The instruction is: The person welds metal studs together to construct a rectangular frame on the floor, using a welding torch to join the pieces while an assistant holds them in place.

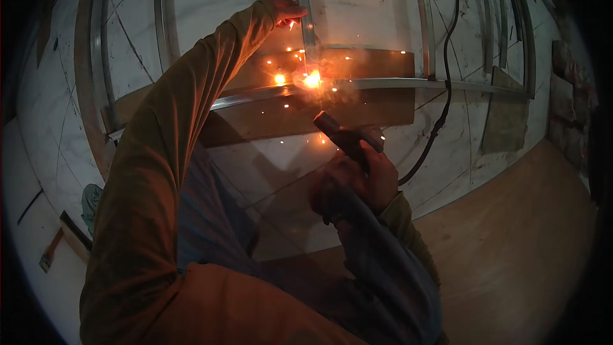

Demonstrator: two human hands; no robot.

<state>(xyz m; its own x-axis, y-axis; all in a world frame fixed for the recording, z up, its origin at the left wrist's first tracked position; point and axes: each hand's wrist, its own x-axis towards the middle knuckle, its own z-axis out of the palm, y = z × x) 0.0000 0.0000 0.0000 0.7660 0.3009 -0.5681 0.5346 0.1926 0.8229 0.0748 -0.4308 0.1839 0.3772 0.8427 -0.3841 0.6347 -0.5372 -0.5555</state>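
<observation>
My left hand reaches far forward and grips an upright metal bar of a frame. At that bar's lower end, where it meets a long metal crossbar, a bright welding spark glows amid smoke. My right hand is closed around a dark welding electrode holder, whose front end points at the glow. Glare and smoke obscure the electrode and the joint. A black cable curves from near my right hand to the far edge.
Brown flat strips lie under the joint. More metal bars run away from me on the marbled tile floor. A brown board spreads at the near right. A brush lies at the left. Sparks scatter around the joint.
</observation>
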